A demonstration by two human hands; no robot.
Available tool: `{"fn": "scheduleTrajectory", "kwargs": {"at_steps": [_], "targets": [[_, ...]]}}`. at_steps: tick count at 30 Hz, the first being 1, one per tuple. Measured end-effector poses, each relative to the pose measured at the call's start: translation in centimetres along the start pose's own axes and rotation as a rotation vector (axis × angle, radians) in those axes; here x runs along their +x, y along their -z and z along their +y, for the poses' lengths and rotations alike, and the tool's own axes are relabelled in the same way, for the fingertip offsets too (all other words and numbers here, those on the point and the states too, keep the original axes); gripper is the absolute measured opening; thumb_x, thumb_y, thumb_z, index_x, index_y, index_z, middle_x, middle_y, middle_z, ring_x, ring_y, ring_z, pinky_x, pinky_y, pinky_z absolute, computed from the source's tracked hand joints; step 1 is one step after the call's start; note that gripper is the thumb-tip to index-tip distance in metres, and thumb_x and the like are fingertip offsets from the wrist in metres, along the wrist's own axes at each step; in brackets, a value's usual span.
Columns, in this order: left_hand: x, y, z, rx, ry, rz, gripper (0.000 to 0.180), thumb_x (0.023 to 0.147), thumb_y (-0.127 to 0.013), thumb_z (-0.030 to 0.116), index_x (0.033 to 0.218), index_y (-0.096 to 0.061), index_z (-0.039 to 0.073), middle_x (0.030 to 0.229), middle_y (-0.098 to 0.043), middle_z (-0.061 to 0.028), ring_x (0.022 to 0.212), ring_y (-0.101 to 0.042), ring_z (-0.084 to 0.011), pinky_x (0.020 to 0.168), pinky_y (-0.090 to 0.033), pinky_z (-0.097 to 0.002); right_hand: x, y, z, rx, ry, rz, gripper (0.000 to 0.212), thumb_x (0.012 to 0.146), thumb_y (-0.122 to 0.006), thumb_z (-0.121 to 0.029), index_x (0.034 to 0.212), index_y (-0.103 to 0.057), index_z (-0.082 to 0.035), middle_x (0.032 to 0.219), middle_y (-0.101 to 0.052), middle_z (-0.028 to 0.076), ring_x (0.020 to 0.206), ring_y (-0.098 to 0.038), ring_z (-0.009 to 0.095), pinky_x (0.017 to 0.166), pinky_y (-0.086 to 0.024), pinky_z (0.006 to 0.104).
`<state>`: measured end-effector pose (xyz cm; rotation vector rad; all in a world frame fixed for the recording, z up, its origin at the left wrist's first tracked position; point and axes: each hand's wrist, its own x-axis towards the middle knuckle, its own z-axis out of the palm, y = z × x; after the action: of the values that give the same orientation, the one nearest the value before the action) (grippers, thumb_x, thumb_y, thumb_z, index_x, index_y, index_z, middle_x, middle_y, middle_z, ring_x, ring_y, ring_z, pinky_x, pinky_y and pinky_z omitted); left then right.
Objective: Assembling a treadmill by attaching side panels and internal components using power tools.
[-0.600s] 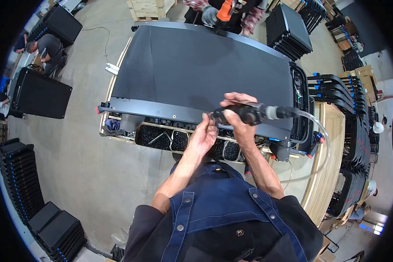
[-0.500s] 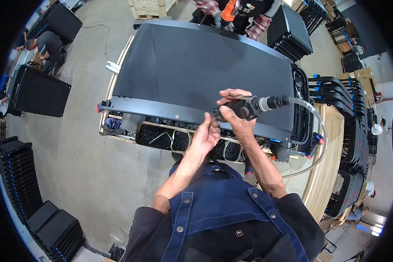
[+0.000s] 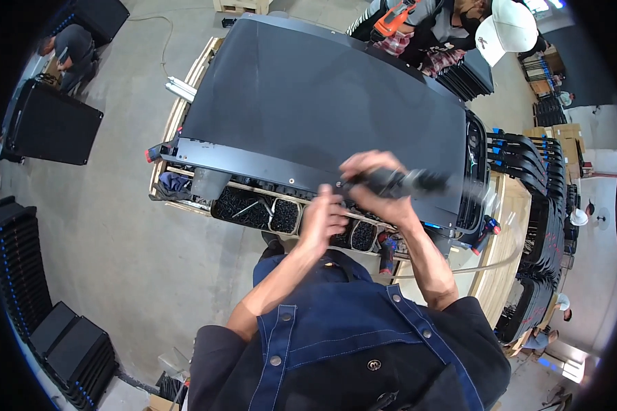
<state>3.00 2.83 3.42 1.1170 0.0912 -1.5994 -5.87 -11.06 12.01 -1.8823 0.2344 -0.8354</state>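
Observation:
My right hand [image 3: 384,181], blurred by motion, grips a black air screwdriver [image 3: 408,183] with a clear hose. The tool's front end points left, above the near metal rail [image 3: 253,171] of a large black flat deck that looks like a treadmill's [image 3: 322,96]. Just left of the tool's tip is my left hand [image 3: 320,220], its fingers apart over the rail's edge; I make out nothing in it. Below the rail, trays of black screws [image 3: 243,211] sit along the bench, a metal rod lying across one.
Across the deck a co-worker in a white cap [image 3: 507,31] holds an orange power tool [image 3: 394,19]. Cordless drivers [image 3: 387,253] hang at the bench's near side and right corner. Stacked black frames [image 3: 545,226] stand right; stacked panels [image 3: 20,253] left. Another person [image 3: 79,58] bends at far left.
My left fingers have come out of a pinch and spread. The screwdriver and my right hand have shifted slightly. The co-worker leans further in, head now visible, orange tool moved right.

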Motion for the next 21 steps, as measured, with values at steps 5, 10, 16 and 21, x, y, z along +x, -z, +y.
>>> {"fn": "scheduleTrajectory", "kwargs": {"at_steps": [5, 10, 16, 21], "targets": [[3.2, 10.1, 3.9, 0.049, -0.535, 0.341, 0.066, 0.098, -0.059, 0.059, 0.118, -0.056, -0.005, 0.105, -0.065, -0.014, 0.088, -0.066, -0.0198, 0.079, -0.059, -0.0354, 2.9, -2.8, -0.7, 0.285, -0.413, 0.005, 0.034, 0.074, -0.071, 0.01, 0.105, -0.063, -0.003, 0.105, -0.07, 0.008, 0.103, -0.068, 0.018, 0.096, -0.054, 0.038], [3.4, 10.9, 3.2, 0.062, -0.545, 0.326, 0.066, 0.099, -0.061, 0.052, 0.115, -0.054, -0.012, 0.105, -0.065, -0.0197, 0.091, -0.068, -0.0243, 0.083, -0.059, -0.0362, 0.9, -1.9, 0.2, 0.232, -0.395, 0.022, 0.042, 0.073, -0.07, 0.011, 0.112, -0.064, -0.005, 0.12, -0.071, 0.012, 0.115, -0.065, 0.019, 0.103, -0.05, 0.0367], [4.0, 11.5, 3.7, 0.086, -0.554, 0.279, 0.057, 0.101, -0.061, 0.049, 0.108, -0.057, -0.007, 0.099, -0.067, -0.0158, 0.084, -0.07, -0.0217, 0.081, -0.059, -0.0358, -1.1, -2.4, 0.5, -0.056, -0.197, 0.017, 0.053, 0.076, -0.073, 0.01, 0.125, -0.058, -0.003, 0.128, -0.068, 0.012, 0.121, -0.063, 0.022, 0.105, -0.049, 0.0364], [6.5, 21.1, -0.2, 0.7, -0.493, 0.443, 0.038, 0.099, -0.065, 0.035, 0.113, -0.069, 0.0, 0.114, -0.071, -0.0186, 0.094, -0.071, -0.0287, 0.086, -0.054, -0.04, -5.5, -3.8, 0.8, -0.017, -0.564, 0.341, 0.046, 0.084, -0.072, 0.003, 0.127, -0.055, -0.001, 0.118, -0.068, 0.014, 0.115, -0.065, 0.02, 0.099, -0.053, 0.0348]]}}
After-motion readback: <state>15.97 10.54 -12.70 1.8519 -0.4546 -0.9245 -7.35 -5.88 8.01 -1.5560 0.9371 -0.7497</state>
